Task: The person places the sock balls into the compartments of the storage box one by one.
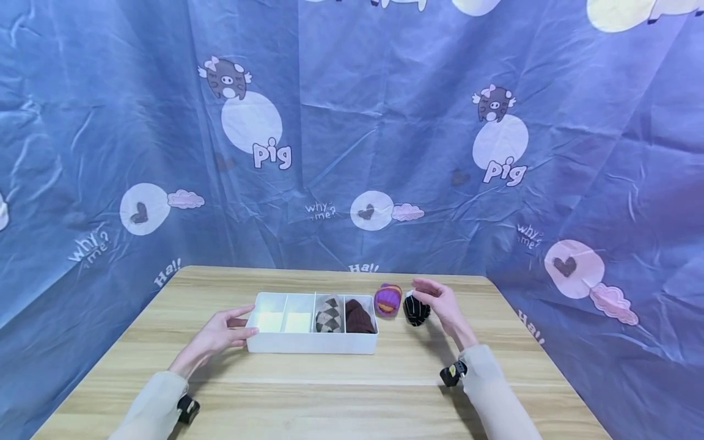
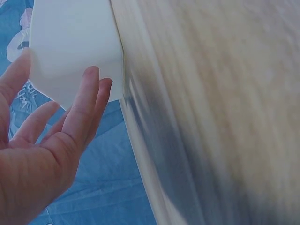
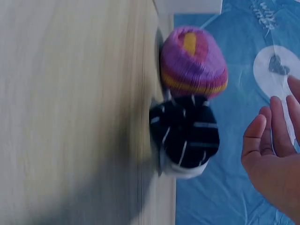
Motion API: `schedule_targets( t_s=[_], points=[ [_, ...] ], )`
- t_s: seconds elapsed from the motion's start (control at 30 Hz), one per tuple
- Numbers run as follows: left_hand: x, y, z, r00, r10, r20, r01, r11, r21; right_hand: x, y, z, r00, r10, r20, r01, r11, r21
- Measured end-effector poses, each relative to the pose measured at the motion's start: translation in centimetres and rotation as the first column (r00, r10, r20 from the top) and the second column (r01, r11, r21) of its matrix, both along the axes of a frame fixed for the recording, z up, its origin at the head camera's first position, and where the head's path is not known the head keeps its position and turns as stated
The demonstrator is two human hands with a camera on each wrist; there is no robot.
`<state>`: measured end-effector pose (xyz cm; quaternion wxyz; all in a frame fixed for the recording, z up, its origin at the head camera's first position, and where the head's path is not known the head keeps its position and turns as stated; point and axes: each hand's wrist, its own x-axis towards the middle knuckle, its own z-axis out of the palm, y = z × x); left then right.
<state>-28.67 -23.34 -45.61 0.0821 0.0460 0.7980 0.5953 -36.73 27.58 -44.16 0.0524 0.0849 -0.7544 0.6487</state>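
Observation:
A white divided box (image 1: 311,343) stands on the table. My left hand (image 1: 220,336) touches its left end with fingers extended; the left wrist view shows the fingertips against the white wall (image 2: 77,37). Inside the box's right half sit a rolled grey-and-cream checked sock (image 1: 329,316) and, in the end compartment, a dark brown one (image 1: 359,318). Right of the box lies a rolled purple sock with orange stripes (image 1: 388,300). Beside it is a black sock with white lines (image 3: 185,131). Just over and right of that black sock hovers my right hand (image 1: 444,307), fingers loosely bent, apart from it in the right wrist view.
The wooden table (image 1: 330,397) runs back to a blue printed cloth (image 1: 341,153) that hangs behind it and at both sides. The two left compartments of the box show only their white floors.

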Motion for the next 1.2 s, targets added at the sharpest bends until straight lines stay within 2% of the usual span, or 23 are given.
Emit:
schedule_targets(
  t_s=[0.2, 0.3, 0.47, 0.57, 0.7, 0.8, 0.93, 1.2],
  points=[
    [0.1, 0.1, 0.0, 1.0, -0.003, -0.002, 0.003, 1.0, 0.021, -0.5, 1.0, -0.1, 0.998, -0.007, 0.057, 0.0, 0.993, 0.117],
    [0.1, 0.1, -0.1, 1.0, -0.004, -0.001, 0.004, 1.0, 0.024, -0.3, 1.1, 0.3, 0.995, -0.005, 0.103, -0.008, 0.992, 0.123],
    [0.0, 0.0, -0.2, 1.0, 0.003, -0.001, -0.003, 1.0, 0.022, -0.9, 1.7, -0.2, 0.99, 0.009, 0.142, -0.031, 0.987, 0.155],
    [0.1, 0.0, -0.1, 1.0, 0.005, 0.0, -0.005, 1.0, 0.018, -1.5, 2.1, -1.2, 0.987, 0.02, 0.16, -0.05, 0.981, 0.185],
    [0.2, 0.1, 0.1, 1.0, 0.002, -0.002, -0.002, 1.0, 0.021, -1.7, 2.4, -1.8, 0.977, 0.063, 0.202, -0.094, 0.984, 0.152],
    [0.3, 0.2, 0.1, 1.0, -0.011, -0.004, 0.011, 1.0, 0.024, -1.7, 2.5, -2.3, 0.977, 0.079, 0.198, -0.109, 0.984, 0.143],
    [0.3, 0.3, 0.2, 1.0, -0.009, 0.004, 0.009, 1.0, 0.022, -1.9, 2.5, -2.9, 0.98, 0.087, 0.181, -0.118, 0.979, 0.169],
    [0.2, 0.2, 0.1, 1.0, 0.007, 0.003, -0.007, 1.0, 0.011, -2.1, 2.5, -3.2, 0.968, 0.117, 0.224, -0.157, 0.973, 0.171]
  ],
)
